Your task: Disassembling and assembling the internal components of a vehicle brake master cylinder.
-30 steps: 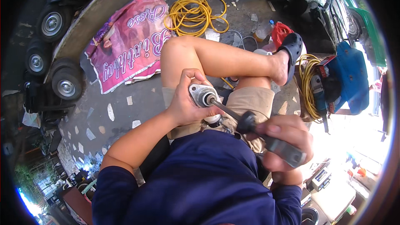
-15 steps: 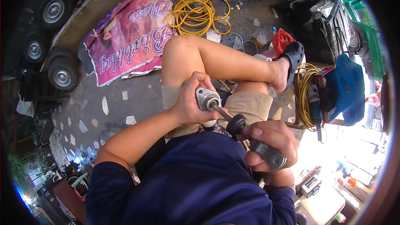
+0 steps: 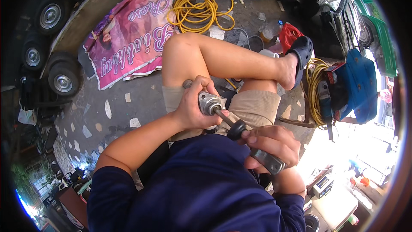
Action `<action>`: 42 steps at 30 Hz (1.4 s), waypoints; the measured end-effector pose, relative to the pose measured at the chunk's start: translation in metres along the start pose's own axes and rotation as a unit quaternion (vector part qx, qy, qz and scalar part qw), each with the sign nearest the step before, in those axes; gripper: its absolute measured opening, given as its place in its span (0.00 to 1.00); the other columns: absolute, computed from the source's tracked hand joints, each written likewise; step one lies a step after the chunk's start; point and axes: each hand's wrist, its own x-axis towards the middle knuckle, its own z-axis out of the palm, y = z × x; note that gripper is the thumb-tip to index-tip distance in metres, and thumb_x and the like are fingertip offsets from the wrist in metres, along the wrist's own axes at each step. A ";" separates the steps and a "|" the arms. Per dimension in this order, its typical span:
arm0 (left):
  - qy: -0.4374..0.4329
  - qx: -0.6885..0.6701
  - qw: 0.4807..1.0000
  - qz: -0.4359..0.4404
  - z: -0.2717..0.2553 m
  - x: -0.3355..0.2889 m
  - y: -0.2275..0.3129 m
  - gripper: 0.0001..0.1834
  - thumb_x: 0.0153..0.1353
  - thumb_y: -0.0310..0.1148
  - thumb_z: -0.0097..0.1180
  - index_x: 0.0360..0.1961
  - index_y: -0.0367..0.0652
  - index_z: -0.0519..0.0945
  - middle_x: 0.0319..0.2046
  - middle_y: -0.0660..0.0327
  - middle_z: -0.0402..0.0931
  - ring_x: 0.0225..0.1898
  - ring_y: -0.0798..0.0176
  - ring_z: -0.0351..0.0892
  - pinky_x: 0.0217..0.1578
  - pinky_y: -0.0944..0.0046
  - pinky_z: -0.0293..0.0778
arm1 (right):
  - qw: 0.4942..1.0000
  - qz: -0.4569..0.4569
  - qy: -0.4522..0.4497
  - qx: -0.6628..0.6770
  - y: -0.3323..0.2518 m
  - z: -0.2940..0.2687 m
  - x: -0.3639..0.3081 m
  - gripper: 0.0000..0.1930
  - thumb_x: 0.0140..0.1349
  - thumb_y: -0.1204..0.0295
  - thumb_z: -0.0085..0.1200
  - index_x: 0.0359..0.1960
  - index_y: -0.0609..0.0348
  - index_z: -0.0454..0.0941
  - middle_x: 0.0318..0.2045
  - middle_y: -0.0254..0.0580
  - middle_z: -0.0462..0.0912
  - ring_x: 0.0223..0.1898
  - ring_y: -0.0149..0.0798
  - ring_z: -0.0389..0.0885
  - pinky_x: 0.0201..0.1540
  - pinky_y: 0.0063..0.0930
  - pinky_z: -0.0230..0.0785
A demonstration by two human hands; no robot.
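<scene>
My left hand (image 3: 189, 111) is wrapped round a grey metal master cylinder (image 3: 210, 102), its two-eared flange turned toward my right side. A thin metal pushrod (image 3: 223, 117) runs from the cylinder's open end toward my right hand (image 3: 279, 142). On this rod sits a black rubber boot (image 3: 237, 130), apart from the cylinder's mouth. My right fingers are closed round the rod's outer end, between the boot and a flat grey clevis (image 3: 270, 162) with a hole in it. The cylinder's far end sticks out behind my left hand. What my right palm covers is hidden.
My crossed legs (image 3: 231, 58) lie beneath the work. Beyond them are a coiled yellow hose (image 3: 199, 13) and a pink printed banner (image 3: 133, 38) on the floor. Wheels (image 3: 63, 81) line the left side; a blue machine (image 3: 358, 90) with a yellow coil stands right.
Both hands, with the cylinder and pushrod, have shifted slightly left in the picture. The right hand has also risen a little. Both grips look the same.
</scene>
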 end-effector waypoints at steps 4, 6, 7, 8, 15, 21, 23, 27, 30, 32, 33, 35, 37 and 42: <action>-0.006 -0.002 1.000 0.012 0.001 -0.001 -0.004 0.37 0.49 0.34 0.81 0.46 0.45 0.62 0.33 0.58 0.78 0.33 0.69 0.80 0.37 0.66 0.78 | 1.000 0.013 0.009 0.007 0.003 0.001 -0.010 0.21 0.53 0.63 0.77 0.45 0.60 0.85 0.35 0.42 0.87 0.34 0.40 0.90 0.35 0.30 0.85; -0.014 0.042 0.999 0.029 0.002 -0.001 -0.005 0.36 0.48 0.34 0.81 0.46 0.44 0.63 0.33 0.58 0.78 0.32 0.68 0.80 0.36 0.66 0.78 | 0.999 0.029 0.004 -0.032 -0.010 -0.011 -0.010 0.21 0.52 0.64 0.78 0.44 0.59 0.86 0.35 0.41 0.87 0.33 0.39 0.89 0.34 0.29 0.84; -0.012 0.044 0.999 0.029 0.003 -0.001 -0.003 0.36 0.48 0.34 0.81 0.46 0.44 0.63 0.33 0.58 0.78 0.32 0.68 0.80 0.36 0.66 0.78 | 0.997 0.042 -0.005 -0.062 -0.017 -0.018 -0.010 0.20 0.51 0.64 0.79 0.43 0.58 0.88 0.35 0.41 0.86 0.32 0.39 0.89 0.34 0.29 0.83; -0.015 0.082 0.995 0.048 0.004 -0.003 0.000 0.35 0.47 0.35 0.81 0.45 0.44 0.65 0.33 0.58 0.78 0.31 0.67 0.80 0.35 0.65 0.77 | 0.993 0.075 0.002 -0.089 -0.028 -0.024 -0.012 0.20 0.48 0.66 0.80 0.43 0.56 0.90 0.33 0.39 0.86 0.30 0.38 0.88 0.30 0.28 0.80; -0.025 0.181 0.979 0.087 0.026 0.003 0.010 0.33 0.38 0.38 0.81 0.42 0.41 0.72 0.35 0.58 0.76 0.37 0.51 0.77 0.42 0.53 0.73 | 0.923 0.231 -0.144 -0.271 -0.065 -0.042 -0.016 0.16 0.53 0.75 0.73 0.43 0.60 0.85 0.32 0.37 0.84 0.26 0.37 0.85 0.24 0.29 0.75; -0.013 0.194 0.979 0.056 0.031 0.005 0.011 0.30 0.46 0.43 0.76 0.44 0.45 0.71 0.31 0.63 0.76 0.29 0.56 0.80 0.46 0.57 0.66 | 0.927 0.188 -0.162 -0.282 -0.044 -0.028 -0.023 0.12 0.55 0.81 0.64 0.42 0.63 0.83 0.30 0.40 0.82 0.24 0.39 0.83 0.23 0.32 0.76; -0.037 0.197 0.978 0.056 0.032 0.009 0.007 0.30 0.46 0.43 0.76 0.44 0.45 0.70 0.30 0.63 0.76 0.28 0.55 0.79 0.45 0.56 0.66 | 0.927 0.176 -0.169 -0.284 -0.036 -0.029 -0.026 0.12 0.54 0.81 0.64 0.42 0.63 0.83 0.30 0.40 0.82 0.23 0.38 0.83 0.22 0.31 0.75; -0.020 0.202 0.976 0.077 0.034 0.008 0.001 0.31 0.46 0.44 0.76 0.43 0.46 0.70 0.27 0.63 0.76 0.28 0.56 0.79 0.42 0.57 0.66 | 0.924 0.147 -0.191 -0.297 -0.025 -0.031 -0.026 0.13 0.52 0.81 0.64 0.41 0.63 0.83 0.29 0.38 0.81 0.20 0.36 0.81 0.20 0.30 0.74; -0.012 0.192 0.979 0.062 0.034 0.007 -0.002 0.30 0.46 0.44 0.76 0.43 0.47 0.70 0.26 0.63 0.77 0.28 0.56 0.80 0.41 0.57 0.66 | 0.929 0.124 -0.188 -0.295 -0.017 -0.029 -0.030 0.14 0.52 0.81 0.63 0.42 0.63 0.83 0.28 0.37 0.79 0.20 0.35 0.80 0.19 0.29 0.72; -0.019 0.190 0.979 0.069 0.037 0.007 0.002 0.30 0.47 0.44 0.76 0.43 0.47 0.70 0.26 0.63 0.77 0.28 0.56 0.80 0.41 0.57 0.66 | 0.924 0.115 -0.209 -0.298 -0.010 -0.021 -0.031 0.14 0.52 0.80 0.63 0.43 0.63 0.83 0.27 0.37 0.79 0.20 0.35 0.80 0.19 0.29 0.72; -0.026 0.190 0.978 0.076 0.037 0.006 0.003 0.30 0.47 0.44 0.76 0.43 0.47 0.69 0.26 0.63 0.77 0.28 0.56 0.80 0.40 0.57 0.66 | 0.920 0.105 -0.230 -0.300 -0.006 -0.017 -0.031 0.15 0.52 0.80 0.63 0.44 0.63 0.83 0.27 0.37 0.79 0.20 0.35 0.79 0.19 0.30 0.72; -0.022 0.185 0.979 0.077 0.034 0.008 0.000 0.30 0.47 0.44 0.76 0.43 0.47 0.69 0.26 0.63 0.77 0.28 0.56 0.80 0.40 0.57 0.66 | 0.925 0.100 -0.224 -0.290 0.000 -0.015 -0.025 0.15 0.53 0.79 0.63 0.45 0.63 0.82 0.26 0.36 0.77 0.19 0.34 0.79 0.19 0.30 0.72; -0.020 0.179 0.981 0.076 0.033 0.009 -0.001 0.30 0.47 0.44 0.76 0.43 0.47 0.69 0.27 0.63 0.77 0.28 0.56 0.81 0.40 0.56 0.66 | 0.915 0.104 -0.234 -0.313 -0.003 -0.015 -0.020 0.15 0.54 0.79 0.63 0.45 0.63 0.82 0.25 0.35 0.76 0.19 0.33 0.79 0.19 0.30 0.71; -0.023 0.186 0.980 0.072 0.030 0.010 0.001 0.30 0.46 0.45 0.76 0.43 0.47 0.70 0.28 0.64 0.78 0.28 0.57 0.80 0.38 0.58 0.66 | 0.901 0.131 -0.262 -0.319 -0.010 -0.015 -0.017 0.15 0.55 0.78 0.61 0.46 0.62 0.82 0.23 0.34 0.74 0.18 0.33 0.78 0.18 0.29 0.71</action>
